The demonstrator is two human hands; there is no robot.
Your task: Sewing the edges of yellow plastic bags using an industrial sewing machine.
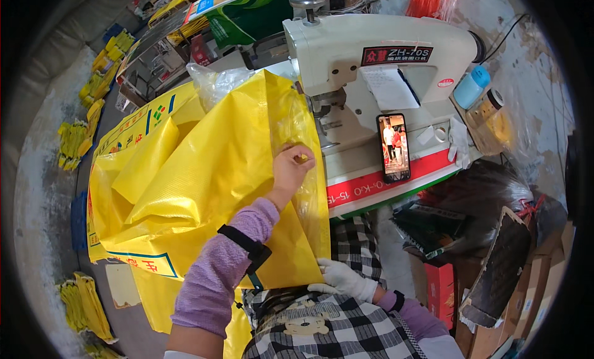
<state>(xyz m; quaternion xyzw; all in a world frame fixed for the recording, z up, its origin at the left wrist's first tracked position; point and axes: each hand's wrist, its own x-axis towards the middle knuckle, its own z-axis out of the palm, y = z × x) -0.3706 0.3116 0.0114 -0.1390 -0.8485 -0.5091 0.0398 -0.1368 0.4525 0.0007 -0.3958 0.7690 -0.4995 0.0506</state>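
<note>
A large yellow woven plastic bag [204,167] lies spread in front of me, its edge running along the left side of the white sewing machine [334,49]. My bare left hand [292,170] has its fingers curled in a pinch on the clear plastic liner [306,201] along the bag's right edge. Lower down, my right hand [346,280] in a white glove grips the bag's near right corner, and its fingertips are partly out of sight. The bag's upper right corner reaches the machine's needle area [325,108].
A lit phone [393,147] leans on the machine's bed, with a paper sheet [390,86] and pen behind it. A blue bottle [471,86], a spare white glove [458,142] and plastic-wrapped goods [458,204] lie right. Yellow bag bundles [86,303] line the left floor.
</note>
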